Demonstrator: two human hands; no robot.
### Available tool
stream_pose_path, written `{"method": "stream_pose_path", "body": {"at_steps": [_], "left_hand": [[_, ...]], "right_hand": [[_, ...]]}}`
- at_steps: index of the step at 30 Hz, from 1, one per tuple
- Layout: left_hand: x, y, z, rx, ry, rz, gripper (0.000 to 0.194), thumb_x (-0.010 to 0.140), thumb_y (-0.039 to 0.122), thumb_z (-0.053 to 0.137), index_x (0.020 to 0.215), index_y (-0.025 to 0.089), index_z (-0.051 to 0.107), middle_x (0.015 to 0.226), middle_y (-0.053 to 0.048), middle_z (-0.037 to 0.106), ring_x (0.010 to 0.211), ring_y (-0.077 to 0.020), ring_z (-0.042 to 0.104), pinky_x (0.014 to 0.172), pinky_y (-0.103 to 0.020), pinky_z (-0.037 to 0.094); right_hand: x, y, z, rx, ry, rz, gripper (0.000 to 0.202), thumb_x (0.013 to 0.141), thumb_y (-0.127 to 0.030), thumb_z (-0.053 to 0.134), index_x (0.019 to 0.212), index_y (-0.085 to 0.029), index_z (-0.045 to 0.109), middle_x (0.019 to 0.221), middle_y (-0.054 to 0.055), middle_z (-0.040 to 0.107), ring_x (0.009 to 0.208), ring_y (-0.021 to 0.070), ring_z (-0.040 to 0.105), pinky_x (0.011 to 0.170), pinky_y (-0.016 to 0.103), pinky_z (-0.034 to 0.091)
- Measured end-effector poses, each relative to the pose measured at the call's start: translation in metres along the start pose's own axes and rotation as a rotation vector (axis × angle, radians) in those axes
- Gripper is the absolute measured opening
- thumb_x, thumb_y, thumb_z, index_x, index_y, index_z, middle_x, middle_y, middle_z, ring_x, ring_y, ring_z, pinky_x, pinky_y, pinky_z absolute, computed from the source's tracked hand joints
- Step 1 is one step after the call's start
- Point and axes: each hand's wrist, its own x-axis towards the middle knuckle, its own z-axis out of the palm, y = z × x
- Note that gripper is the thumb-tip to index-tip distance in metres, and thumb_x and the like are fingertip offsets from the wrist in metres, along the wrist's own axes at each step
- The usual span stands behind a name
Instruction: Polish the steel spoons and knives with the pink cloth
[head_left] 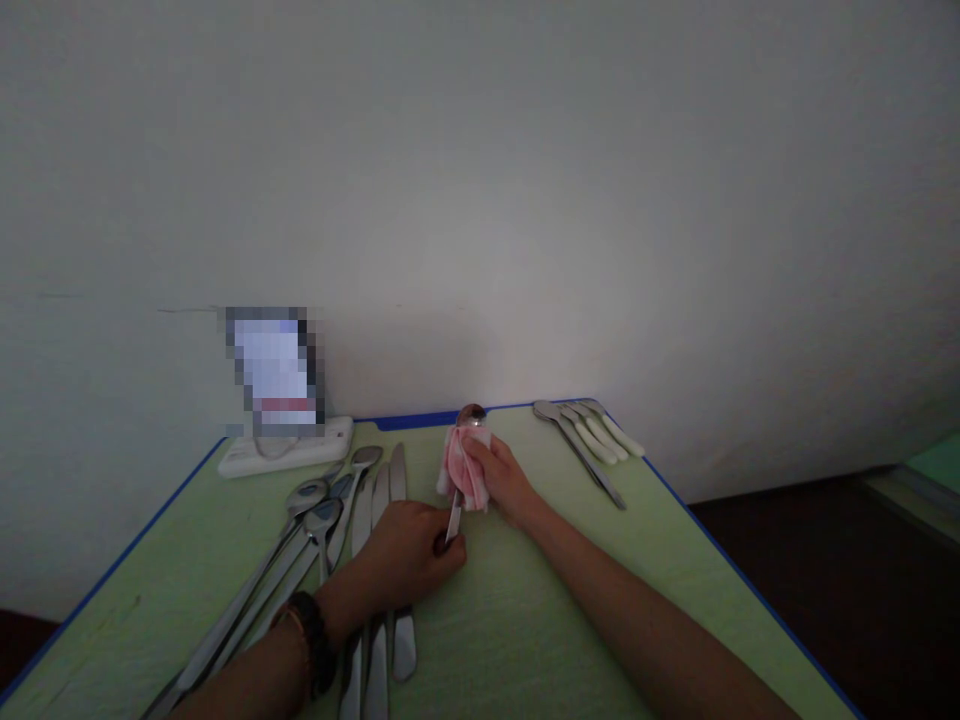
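Note:
My left hand (416, 548) is closed around the handle of a metal spoon (472, 414), whose bowl points away from me toward the wall. A pink and white cloth (466, 472) is wrapped about the spoon just below the bowl. My right hand (501, 478) grips that cloth, pinching it against the spoon, so part of the handle is hidden. Beneath and beside my left forearm lie several table knives (403, 640). Left of them is a loose pile of spoons (324, 518), partly covered by my left arm.
At the back right lie a spoon (581, 450) and several pale-handled forks (600, 435). A blurred phone (274, 370) leans upright behind a white power strip or similar block (289, 448) at the back left. The green table (510, 640) has a blue edge and meets the wall (525, 200).

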Motion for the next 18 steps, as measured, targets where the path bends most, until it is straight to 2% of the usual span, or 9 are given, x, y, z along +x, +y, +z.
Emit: {"method": "stream_pose_path", "body": {"at_steps": [4, 18], "left_hand": [[0.0002, 0.0003, -0.0003, 0.017, -0.005, 0.007, 0.027, 0.079, 0.025, 0.043, 0.061, 0.017, 0.061, 0.059, -0.003, 0.063, 0.054, -0.0158, 0.055, 0.056, -0.025, 0.033], [0.0005, -0.0028, 0.0034, 0.009, 0.011, 0.026, 0.027, 0.079, 0.027, 0.042, 0.063, 0.017, 0.062, 0.061, -0.003, 0.064, 0.054, -0.0146, 0.055, 0.056, -0.024, 0.032]], "right_hand": [[-0.0019, -0.0024, 0.0026, -0.026, 0.11, -0.086, 0.029, 0.069, -0.043, 0.064, 0.077, -0.017, 0.057, 0.062, -0.002, 0.058, 0.053, 0.0101, 0.05, 0.05, 0.022, 0.04], [0.0008, -0.0012, 0.0011, -0.047, 0.066, -0.08, 0.03, 0.069, -0.045, 0.063, 0.075, -0.017, 0.056, 0.063, -0.002, 0.057, 0.056, 0.0108, 0.05, 0.054, 0.024, 0.04]]}}
